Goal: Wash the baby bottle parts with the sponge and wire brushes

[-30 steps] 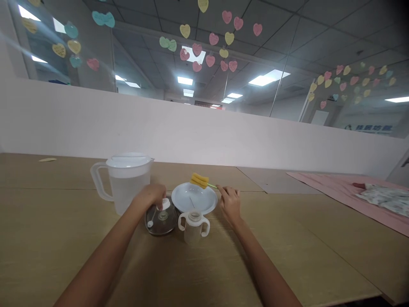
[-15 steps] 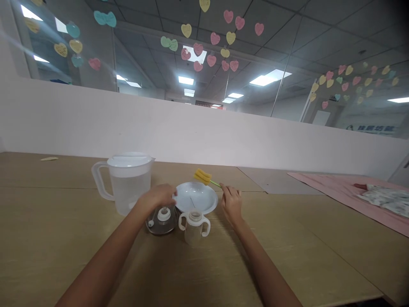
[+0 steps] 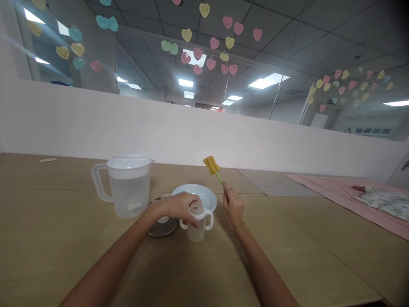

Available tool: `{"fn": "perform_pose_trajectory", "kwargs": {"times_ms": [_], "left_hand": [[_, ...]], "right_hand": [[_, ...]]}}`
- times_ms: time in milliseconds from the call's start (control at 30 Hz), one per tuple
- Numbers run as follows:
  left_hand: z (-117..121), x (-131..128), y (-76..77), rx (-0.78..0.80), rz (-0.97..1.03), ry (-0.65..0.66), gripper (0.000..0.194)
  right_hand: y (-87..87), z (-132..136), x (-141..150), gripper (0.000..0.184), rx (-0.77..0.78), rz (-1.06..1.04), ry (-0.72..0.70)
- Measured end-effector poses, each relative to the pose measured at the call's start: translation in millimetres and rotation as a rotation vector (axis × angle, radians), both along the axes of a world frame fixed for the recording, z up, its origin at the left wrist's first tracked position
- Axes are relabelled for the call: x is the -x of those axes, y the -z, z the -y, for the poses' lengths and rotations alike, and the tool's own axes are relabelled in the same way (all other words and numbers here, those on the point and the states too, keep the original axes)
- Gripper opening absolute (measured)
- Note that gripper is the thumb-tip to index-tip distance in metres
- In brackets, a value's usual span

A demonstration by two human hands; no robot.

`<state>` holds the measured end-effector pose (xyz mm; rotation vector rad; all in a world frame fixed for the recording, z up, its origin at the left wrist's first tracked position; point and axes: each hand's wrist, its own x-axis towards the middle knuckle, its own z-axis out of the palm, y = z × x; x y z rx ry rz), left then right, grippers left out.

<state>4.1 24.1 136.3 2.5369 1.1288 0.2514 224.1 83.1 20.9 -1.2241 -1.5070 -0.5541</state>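
Observation:
My left hand (image 3: 182, 207) is closed around the upper part of a clear baby bottle (image 3: 196, 233) with two white side handles. The bottle has no cap on and stands about upright, close to the tabletop. In my right hand (image 3: 233, 206) is the green stick of a bottle brush (image 3: 211, 165), its yellow sponge head pointing up and to the left. Behind the bottle sits a white bowl (image 3: 207, 197). Beneath my left wrist lies a metal tray (image 3: 162, 229) with white bottle parts on it, partly hidden by the hand.
A lidded clear pitcher (image 3: 131, 187) holding water stands left of the tray. On the right, a pink cloth (image 3: 332, 187) carries a patterned fabric item (image 3: 388, 200). A white wall (image 3: 191, 132) with windows above it bounds the table (image 3: 287, 256) at the back.
My left hand has moved right and down from above the tray and taken hold of the baby bottle. My right hand has tilted the brush more upright, raising its sponge head.

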Motion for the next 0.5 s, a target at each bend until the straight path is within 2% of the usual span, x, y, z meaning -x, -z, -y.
{"fn": "perform_pose_trajectory", "kwargs": {"times_ms": [133, 267, 333, 433, 500], "left_hand": [[-4.9, 9.7, -12.1, 0.132, 0.332, 0.060, 0.054], [-12.3, 13.7, -9.2, 0.200, 0.496, 0.041, 0.060], [-15.8, 13.7, -6.6, 0.176, 0.537, -0.001, 0.057], [-22.5, 12.4, -2.0, 0.087, 0.575, -0.084, 0.056], [-28.3, 11.7, 2.2, 0.004, 0.592, -0.140, 0.056]], "right_hand": [[-9.6, 7.6, 3.6, 0.038, 0.051, -0.294, -0.046], [-18.7, 10.4, 4.6, 0.037, 0.033, -0.537, -0.168], [-21.6, 9.3, 5.1, 0.037, 0.068, -0.678, -0.282], [-24.1, 6.2, 6.3, 0.042, 0.239, -0.915, -0.509], [-24.9, 4.6, 6.6, 0.045, 0.332, -0.989, -0.602]]}}
